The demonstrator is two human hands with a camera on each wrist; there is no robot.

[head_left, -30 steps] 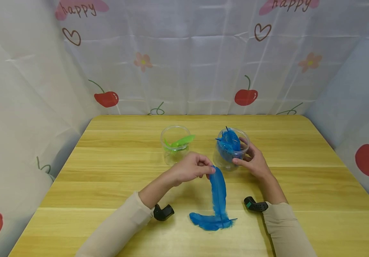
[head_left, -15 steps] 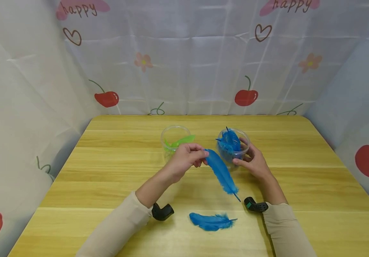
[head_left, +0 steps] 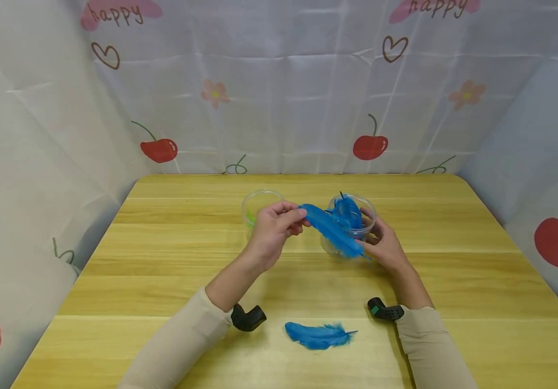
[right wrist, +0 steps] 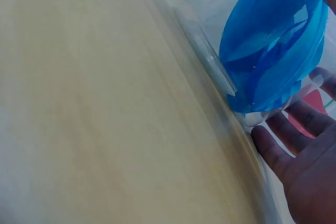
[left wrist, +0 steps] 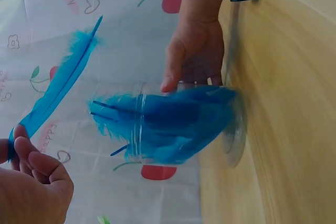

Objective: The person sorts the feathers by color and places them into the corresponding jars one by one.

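My left hand (head_left: 275, 232) pinches a blue feather (head_left: 333, 231) by its vane tip between thumb and fingers. The feather slants down to the right, its quill end near my right hand (head_left: 387, 244). That hand grips a clear plastic jar (left wrist: 234, 148) from the right side, thumb in front and fingers behind. Several blue feathers (left wrist: 176, 124) stand inside the jar, a few quills sticking out above the rim. In the right wrist view the fingers curve about the jar's wall. Another blue feather (head_left: 318, 336) lies flat on the table, close to the person.
A second clear jar (head_left: 243, 210) stands to the left behind my left hand; a bit of green feather (head_left: 250, 217) shows in it. The wooden table (head_left: 162, 259) meets a printed curtain (head_left: 283, 119) at the back. Black wrist devices (head_left: 249, 319) sit at both cuffs.
My left hand has lifted the blue feather off the one on the table and moved it up and away, its quill end swinging right toward the jar. The right hand stays put.
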